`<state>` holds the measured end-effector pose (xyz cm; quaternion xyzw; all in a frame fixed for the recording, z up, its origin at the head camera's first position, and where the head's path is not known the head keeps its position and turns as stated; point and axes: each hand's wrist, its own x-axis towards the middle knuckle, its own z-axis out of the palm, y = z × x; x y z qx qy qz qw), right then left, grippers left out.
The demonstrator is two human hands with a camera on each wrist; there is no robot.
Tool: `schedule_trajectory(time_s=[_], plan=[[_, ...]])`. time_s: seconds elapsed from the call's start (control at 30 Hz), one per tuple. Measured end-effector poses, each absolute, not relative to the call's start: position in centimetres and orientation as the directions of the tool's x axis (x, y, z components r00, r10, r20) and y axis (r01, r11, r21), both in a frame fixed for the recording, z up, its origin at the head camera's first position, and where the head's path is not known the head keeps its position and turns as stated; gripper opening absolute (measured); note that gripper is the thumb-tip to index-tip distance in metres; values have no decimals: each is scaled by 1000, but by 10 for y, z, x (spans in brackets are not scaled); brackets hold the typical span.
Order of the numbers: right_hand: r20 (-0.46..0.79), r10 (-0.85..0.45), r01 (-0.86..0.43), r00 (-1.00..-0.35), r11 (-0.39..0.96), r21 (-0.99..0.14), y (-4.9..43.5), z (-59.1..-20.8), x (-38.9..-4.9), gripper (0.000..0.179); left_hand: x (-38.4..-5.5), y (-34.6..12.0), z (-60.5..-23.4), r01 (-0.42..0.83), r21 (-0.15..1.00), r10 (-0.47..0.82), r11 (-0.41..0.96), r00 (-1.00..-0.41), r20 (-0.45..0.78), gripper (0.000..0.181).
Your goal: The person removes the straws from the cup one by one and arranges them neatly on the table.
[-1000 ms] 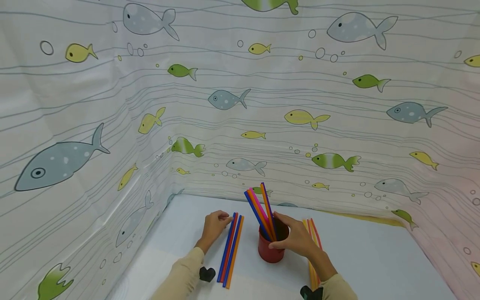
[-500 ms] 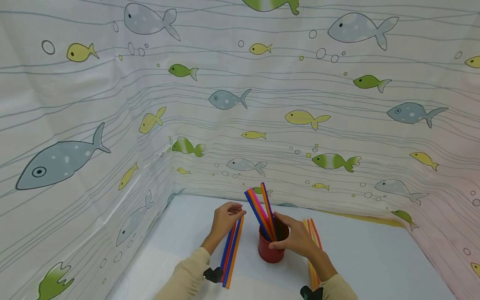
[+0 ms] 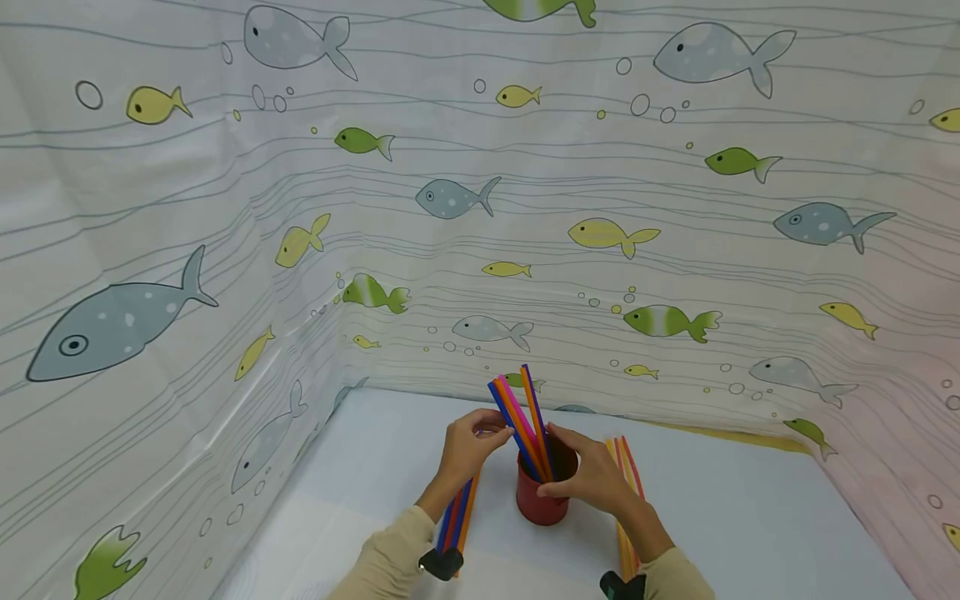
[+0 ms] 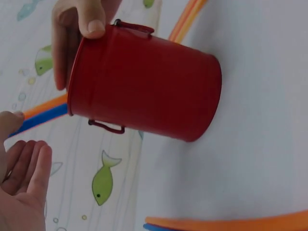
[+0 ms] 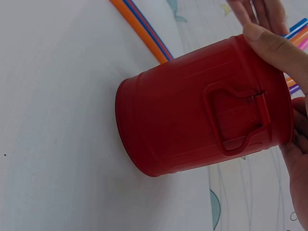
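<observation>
A small red metal bucket with side handles stands upright on the white table, holding several long, straw-like coloured sticks in blue, orange, pink and purple. My right hand grips its rim, thumb on the near side and fingers on the far side, also seen on the bucket in the right wrist view. My left hand is beside the sticks, its thumb by a blue and an orange stick and its fingers extended below them. Under my left wrist lie blue, red and orange sticks, partly hidden.
Several yellow, orange and red sticks lie right of the bucket, partly covered by my right forearm. The white table reaches a fish-patterned curtain at the back and sides.
My left hand has moved right, from the sticks lying on the table to those standing in the bucket. My right hand and the bucket have stayed in place.
</observation>
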<state>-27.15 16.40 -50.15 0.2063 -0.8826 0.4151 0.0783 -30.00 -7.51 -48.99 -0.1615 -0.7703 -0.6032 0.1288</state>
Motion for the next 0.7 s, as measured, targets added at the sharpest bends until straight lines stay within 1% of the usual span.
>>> schedule_trajectory(time_s=[0.27,0.7], plan=[[305,-299,-425,-904,567,-706,164,-501,-271,98,-298,-68,-491,395,885,100,246,-919,382,24],[333,-310,-453,-891,558,-695,165,-503,-272,98,-297,-63,-492,389,891,66,234,-921,384,20]])
